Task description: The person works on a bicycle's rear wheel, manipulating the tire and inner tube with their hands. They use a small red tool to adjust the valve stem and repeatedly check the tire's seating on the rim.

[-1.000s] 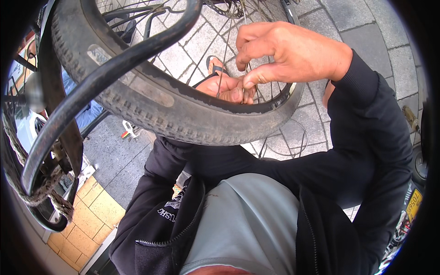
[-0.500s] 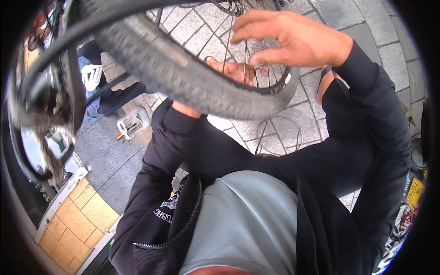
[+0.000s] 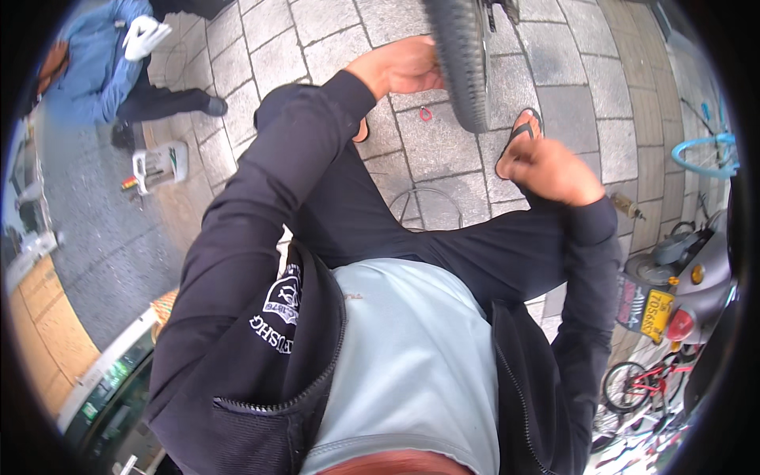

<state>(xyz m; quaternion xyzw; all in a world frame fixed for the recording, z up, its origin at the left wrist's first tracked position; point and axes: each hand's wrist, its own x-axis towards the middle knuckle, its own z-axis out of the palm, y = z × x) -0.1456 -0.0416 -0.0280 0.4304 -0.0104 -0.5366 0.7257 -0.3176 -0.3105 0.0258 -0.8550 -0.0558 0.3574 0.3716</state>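
Observation:
A bicycle wheel with a knobbly black tyre (image 3: 459, 71) stands nearly edge-on at the top centre. My left hand (image 3: 400, 70) is against its left side, fingers curled and partly hidden behind the tyre. Low on the right, apart from the wheel, my right hand (image 3: 550, 170) hangs above my knee near my sandalled foot (image 3: 522, 123), its fingers bent and smeared by motion. A small red ring (image 3: 424, 114) lies on the paving below the wheel, and a thin dark loop of cable (image 3: 427, 194) lies between my legs.
At upper left is another person in a blue shirt (image 3: 91, 59), beside a white tool caddy (image 3: 162, 166). A bottle (image 3: 627, 204), a light-blue bicycle rim (image 3: 704, 166), a parked scooter (image 3: 704, 269) and a red bicycle (image 3: 649, 380) line the right side.
The wheel has swung up and to the right, now nearly edge-on. My right hand has left the spokes and dropped down and right. My left hand has risen with the wheel.

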